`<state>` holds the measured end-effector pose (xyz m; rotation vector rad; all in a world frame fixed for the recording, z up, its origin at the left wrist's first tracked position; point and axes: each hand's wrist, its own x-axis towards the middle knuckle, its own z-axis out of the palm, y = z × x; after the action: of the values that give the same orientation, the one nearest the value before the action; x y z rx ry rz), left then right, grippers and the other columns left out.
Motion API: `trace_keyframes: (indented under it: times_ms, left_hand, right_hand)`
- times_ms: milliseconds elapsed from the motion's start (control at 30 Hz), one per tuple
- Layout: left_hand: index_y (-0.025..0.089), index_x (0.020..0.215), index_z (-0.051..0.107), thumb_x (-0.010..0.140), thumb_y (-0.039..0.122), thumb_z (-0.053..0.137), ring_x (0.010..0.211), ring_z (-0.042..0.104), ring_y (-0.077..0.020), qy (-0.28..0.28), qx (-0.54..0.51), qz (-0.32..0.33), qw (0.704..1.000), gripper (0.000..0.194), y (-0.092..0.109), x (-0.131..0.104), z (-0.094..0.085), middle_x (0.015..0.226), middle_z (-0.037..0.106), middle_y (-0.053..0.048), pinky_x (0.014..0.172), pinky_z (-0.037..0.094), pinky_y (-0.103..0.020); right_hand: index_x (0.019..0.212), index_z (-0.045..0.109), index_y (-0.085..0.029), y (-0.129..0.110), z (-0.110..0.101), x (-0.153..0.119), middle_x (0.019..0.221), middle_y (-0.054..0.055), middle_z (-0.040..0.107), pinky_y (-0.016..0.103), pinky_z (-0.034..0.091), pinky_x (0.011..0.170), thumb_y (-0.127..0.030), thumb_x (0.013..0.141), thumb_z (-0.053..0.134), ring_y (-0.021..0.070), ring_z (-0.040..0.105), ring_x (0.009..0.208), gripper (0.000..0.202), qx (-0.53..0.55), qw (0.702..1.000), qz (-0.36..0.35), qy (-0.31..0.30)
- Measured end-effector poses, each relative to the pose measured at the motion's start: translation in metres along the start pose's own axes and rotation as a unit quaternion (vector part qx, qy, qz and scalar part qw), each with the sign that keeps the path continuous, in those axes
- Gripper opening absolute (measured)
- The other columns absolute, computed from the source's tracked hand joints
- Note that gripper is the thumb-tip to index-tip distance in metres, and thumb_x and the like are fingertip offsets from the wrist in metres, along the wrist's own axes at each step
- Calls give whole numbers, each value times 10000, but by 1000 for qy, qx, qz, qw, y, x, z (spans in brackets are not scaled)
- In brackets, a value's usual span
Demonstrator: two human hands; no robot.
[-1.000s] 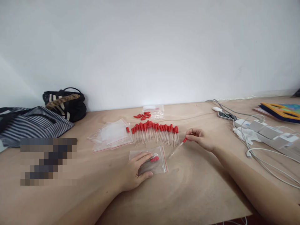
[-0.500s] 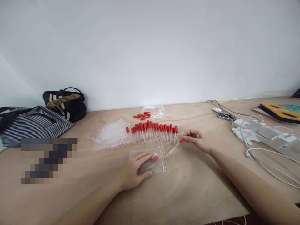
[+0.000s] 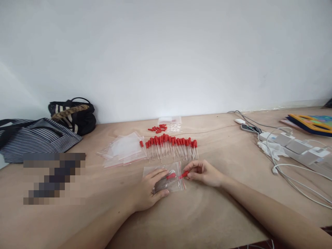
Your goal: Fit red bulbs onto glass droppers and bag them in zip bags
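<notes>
My left hand lies flat with fingers stretched across a clear zip bag, pressing it to the table. Inside the bag is a red-bulbed dropper, partly under my fingers. A second dropper is pinched by its red bulb in my right hand, at the bag's red-edged mouth; its clear tube points left into the bag and is hard to make out. Just beyond my hands, several red-bulbed droppers lie in a row, bulbs pointing away from me.
Flat zip bags are stacked at the left. Loose red bulbs and clear tubes lie near the wall. A power strip with cables is at the right. A striped bag and a black bag stand at far left.
My right hand has moved left and nearer to me, bringing its dropper from beside the row to the bag's mouth. The left hand has stayed on the bag.
</notes>
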<state>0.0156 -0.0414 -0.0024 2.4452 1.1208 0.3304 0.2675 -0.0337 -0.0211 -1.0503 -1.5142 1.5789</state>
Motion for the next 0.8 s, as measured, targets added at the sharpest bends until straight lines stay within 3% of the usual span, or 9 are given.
trace_keyframes:
  times_ms: [200,367,467,567,633,667,800]
  left_hand:
    - [236,1282,400,793,428,510,1217,376,-267,6,3,4,1000,536,-3,-1,3,1316,435,-80,986,341,-471]
    - [242,1268,420,792,406,517,1216,379,-264,7,-1,13,1000,513,-2,0,3,1314,438,-71,996,332,-470]
    - [244,1263,427,797,379,516,1214,383,-259,8,-6,21,1000,494,0,0,1,1309,446,-64,1001,331,-464]
    - [230,1257,435,805,378,502,1218,377,-257,-5,-2,20,1000,480,2,1,-1,1310,444,-67,1003,331,-462]
    - [210,1256,437,806,387,495,1222,370,-261,-15,3,14,1000,487,3,1,-3,1318,433,-79,1003,327,-466]
    - [206,1257,437,806,390,494,1224,367,-262,-17,4,13,1000,490,3,1,-3,1320,430,-82,1002,327,-468]
    - [230,1251,442,803,384,503,1215,381,-256,-11,-4,19,1000,477,3,1,-3,1312,441,-71,993,338,-466]
  right_hand:
    - [670,572,-173,0,30,7,447,-76,418,187,249,410,-307,605,699,50,340,415,196,-125,989,-49,59]
    - [584,527,-176,0,36,12,494,-56,485,188,282,416,-323,545,736,55,371,434,258,-147,984,-69,68]
    - [657,573,-178,-4,10,21,569,-29,548,206,332,463,-303,583,696,78,431,486,190,-172,980,-84,52]
    - [671,578,-175,-9,-35,37,653,9,588,243,387,544,-336,652,613,116,503,579,166,-179,950,-98,237]
    - [717,592,-171,-10,-63,50,652,15,583,256,388,546,-370,631,627,127,513,578,219,-206,912,-42,352]
    - [747,599,-170,-10,-72,55,644,16,580,257,386,538,-389,615,641,131,518,575,259,-208,903,-11,376]
    - [707,601,-173,-3,-82,73,583,12,579,236,359,467,-420,564,690,111,501,498,299,-183,913,31,364]
